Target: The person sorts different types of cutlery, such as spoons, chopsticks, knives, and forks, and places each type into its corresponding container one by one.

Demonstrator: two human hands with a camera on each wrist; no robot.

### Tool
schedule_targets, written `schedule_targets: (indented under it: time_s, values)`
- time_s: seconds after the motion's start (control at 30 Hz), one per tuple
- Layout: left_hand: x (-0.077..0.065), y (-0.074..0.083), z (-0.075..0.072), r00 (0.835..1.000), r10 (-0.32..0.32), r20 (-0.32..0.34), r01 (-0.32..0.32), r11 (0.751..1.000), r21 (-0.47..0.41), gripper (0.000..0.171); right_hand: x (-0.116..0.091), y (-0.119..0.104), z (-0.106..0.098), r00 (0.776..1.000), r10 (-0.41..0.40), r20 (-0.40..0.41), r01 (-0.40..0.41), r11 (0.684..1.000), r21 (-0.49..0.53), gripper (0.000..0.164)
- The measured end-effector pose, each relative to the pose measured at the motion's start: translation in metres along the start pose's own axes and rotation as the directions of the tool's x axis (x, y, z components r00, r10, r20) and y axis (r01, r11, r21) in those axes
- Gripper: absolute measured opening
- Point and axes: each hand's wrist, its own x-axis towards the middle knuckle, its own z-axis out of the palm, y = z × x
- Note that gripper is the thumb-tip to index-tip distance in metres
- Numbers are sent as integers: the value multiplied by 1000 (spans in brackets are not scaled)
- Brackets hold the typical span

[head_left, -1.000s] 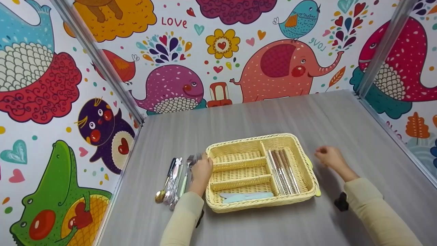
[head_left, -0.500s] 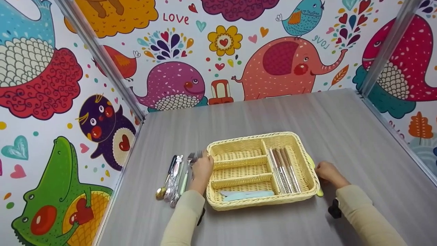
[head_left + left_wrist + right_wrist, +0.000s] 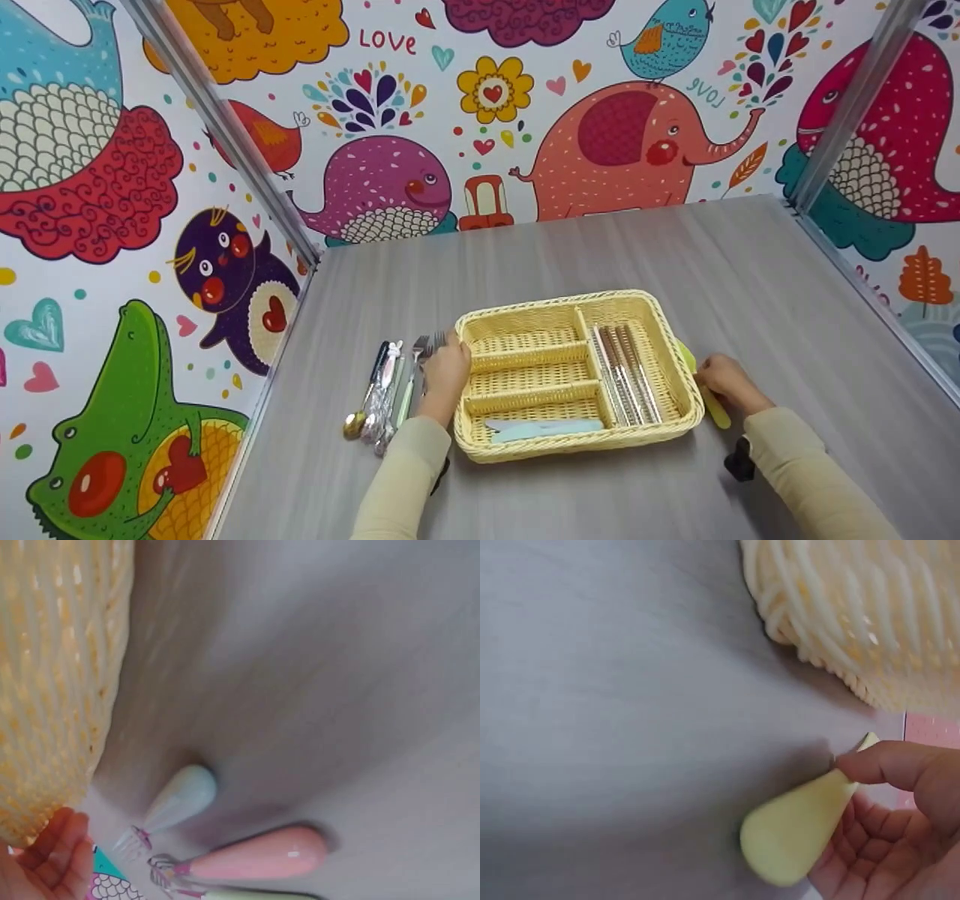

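Note:
A yellow wicker basket (image 3: 577, 446) with compartments stands on the table. My left hand (image 3: 446, 375) holds its left rim; curled fingers (image 3: 64, 847) show at the wicker edge in the left wrist view. Beside the basket's right wall, my right hand (image 3: 727, 379) pinches a yellow-green knife (image 3: 791, 836) between thumb and fingers. Its rounded handle end points toward the front, and the hand covers its middle. Brown-topped chopsticks (image 3: 626, 371) lie in the right compartment. Pale blue knives (image 3: 547, 429) lie in the front left one.
Left of the basket lie several forks (image 3: 409, 382), partly behind my left hand, with wrapped cutlery (image 3: 382, 401) and a gold spoon (image 3: 354, 425) beside them. Cartoon-printed walls (image 3: 487, 135) enclose the table's back and sides.
My right hand has come left to the basket's right side and taken hold of the yellow-green knife, whose handle has swung out to the right. My left hand stays on the rim.

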Motion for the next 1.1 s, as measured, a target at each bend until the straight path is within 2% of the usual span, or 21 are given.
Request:
schedule_targets:
  time_s: [0.07,0.13,0.17,0.2,0.23,0.33,0.4,0.5,0.63,0.73,0.77,0.87,0.93,1.0,1.1]
  values:
    - [-1,0,1,1000,3,-9,-3,1000,-5,30,2,1,-5,999,40,34,-43,996,80,32]
    - [-1,1,1,1000,7,-15,-7,1000,-7,30,1,0,-13,1000,25,16,-26,996,87,30]
    - [-2,1,1,1000,9,-17,-10,1000,-6,31,1,-2,-18,1000,-5,-6,5,998,70,27]
    - [-3,6,-7,1000,-1,10,1,1000,-25,30,0,-6,-23,999,-39,-33,40,998,38,25]
    - [-4,7,-7,1000,2,11,-2,1000,-18,31,-1,-11,-29,994,-82,-67,82,997,-1,24]
    - [-4,8,-8,1000,13,4,-13,1000,17,29,-4,-37,-43,966,-204,-157,182,973,-143,24]
    - [-4,8,-9,1000,17,6,-17,999,33,28,-8,-61,-48,939,-280,-199,237,947,-216,23]
    - [-4,7,-10,1000,9,15,-10,999,42,27,-16,-99,-45,892,-391,-228,325,904,-278,15]
    - [-3,6,-11,1000,-5,23,4,1000,24,27,-28,-141,-24,796,-566,-214,509,817,-270,5]
    - [-3,6,-12,1000,-2,31,2,1000,15,27,-38,-165,-1,707,-689,-161,642,720,-263,7]
    - [-3,6,-11,999,0,32,0,1000,12,27,-41,-171,7,685,-717,-131,674,691,-260,8]
    - [-2,6,-10,999,-6,38,6,1000,-4,28,-53,-185,33,656,-754,-19,723,636,-271,11]
    - [-2,5,-9,999,-17,39,18,1000,-15,31,-60,-190,51,652,-756,54,737,615,-280,12]
    - [-2,3,-8,999,-27,37,28,999,-22,33,-65,-192,69,637,-762,113,753,585,-300,11]
    - [-2,2,-7,999,-32,36,32,999,-19,35,-68,-189,95,599,-782,173,778,516,-360,9]
